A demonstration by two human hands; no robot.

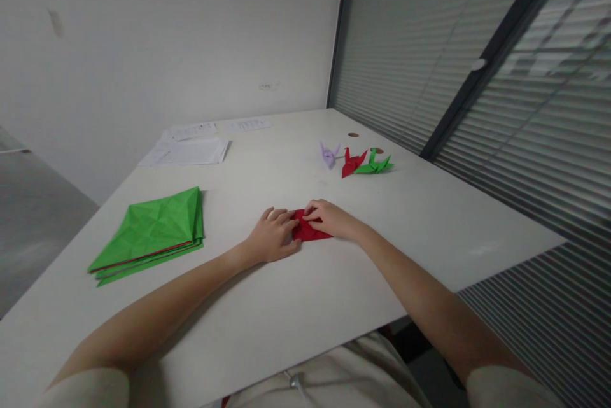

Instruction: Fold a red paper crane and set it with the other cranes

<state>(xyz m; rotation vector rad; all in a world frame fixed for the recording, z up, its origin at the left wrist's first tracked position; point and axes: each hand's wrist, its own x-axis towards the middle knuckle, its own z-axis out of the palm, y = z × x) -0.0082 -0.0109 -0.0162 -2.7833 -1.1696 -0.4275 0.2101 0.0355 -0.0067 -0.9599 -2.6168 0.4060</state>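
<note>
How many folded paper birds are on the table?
3. The lilac bird is on the left, the red bird in the middle, and the green bird on the right, all beyond the right hand.

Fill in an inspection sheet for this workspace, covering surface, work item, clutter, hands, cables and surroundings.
Surface: white table, with two round holes toward the far right.
Work item: red paper, on the table, partly covered by both hands.
Clutter: green-topped paper stack at left; printed sheets farther back; purple crane, red crane and green crane at far right.
Hands: left hand spread, fingers at the paper's left end; right hand with fingers on its upper part, grip unclear.
Cables: nothing seen on the table; a thin white thing at the picture's left edge is too unclear to name.
Surroundings: white wall behind; blinds along the right.
</note>
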